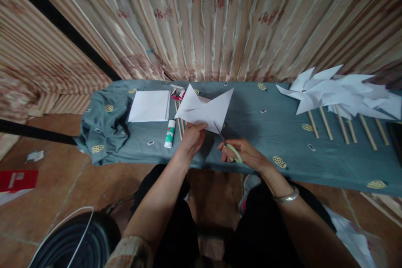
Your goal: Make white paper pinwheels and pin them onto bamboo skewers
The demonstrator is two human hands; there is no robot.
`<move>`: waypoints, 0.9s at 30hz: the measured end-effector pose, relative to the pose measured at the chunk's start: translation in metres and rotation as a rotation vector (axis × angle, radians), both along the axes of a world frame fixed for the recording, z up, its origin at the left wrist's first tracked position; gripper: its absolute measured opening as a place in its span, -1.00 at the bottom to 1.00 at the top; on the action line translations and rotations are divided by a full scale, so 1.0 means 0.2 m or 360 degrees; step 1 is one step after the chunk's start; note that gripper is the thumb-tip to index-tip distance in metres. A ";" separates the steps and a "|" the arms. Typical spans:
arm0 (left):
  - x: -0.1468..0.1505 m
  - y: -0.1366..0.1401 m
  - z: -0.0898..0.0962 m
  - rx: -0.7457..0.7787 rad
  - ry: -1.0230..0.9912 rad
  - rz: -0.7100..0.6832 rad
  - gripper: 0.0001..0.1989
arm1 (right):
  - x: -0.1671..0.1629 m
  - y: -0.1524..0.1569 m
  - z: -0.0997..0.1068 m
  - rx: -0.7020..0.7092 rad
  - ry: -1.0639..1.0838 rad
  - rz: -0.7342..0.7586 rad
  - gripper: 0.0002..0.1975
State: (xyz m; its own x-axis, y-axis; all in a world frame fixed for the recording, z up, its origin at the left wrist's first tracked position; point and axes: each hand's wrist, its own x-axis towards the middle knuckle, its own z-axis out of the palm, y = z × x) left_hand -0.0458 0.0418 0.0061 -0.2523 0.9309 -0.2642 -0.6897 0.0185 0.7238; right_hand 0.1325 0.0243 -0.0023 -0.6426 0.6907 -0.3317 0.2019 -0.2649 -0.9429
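My left hand (194,137) pinches the near edge of a white sheet of paper (205,111), which is held up above the cloth. Slits run into the sheet, and its corners stand apart. In my right hand (240,152) is a pair of scissors (233,153) with pale green handles. Its blades point up and left at the paper's lower right corner. Close by on the left lie a glue stick (169,134), thin wooden sticks (180,123) partly behind my hand and the paper, and a small red box (177,92) with dark bits inside.
A stack of white paper (150,106) lies at the left on the blue-green cloth (260,134). Several paper pinwheels (333,92) on wooden sticks are heaped at the right. Behind stands a patterned curtain (207,25). A black round stool (78,238) is at lower left.
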 end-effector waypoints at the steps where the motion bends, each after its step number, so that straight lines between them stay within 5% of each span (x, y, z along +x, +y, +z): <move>1: 0.00 0.00 0.00 0.0007 0.0003 0.0002 -0.60 | 0.00 0.00 0.00 0.0003 -0.0008 0.0002 -0.60; 27: -0.03 -0.02 0.00 0.0022 0.0016 0.0018 -0.68 | -0.04 0.00 0.00 -0.0192 -0.0025 -0.0133 -0.56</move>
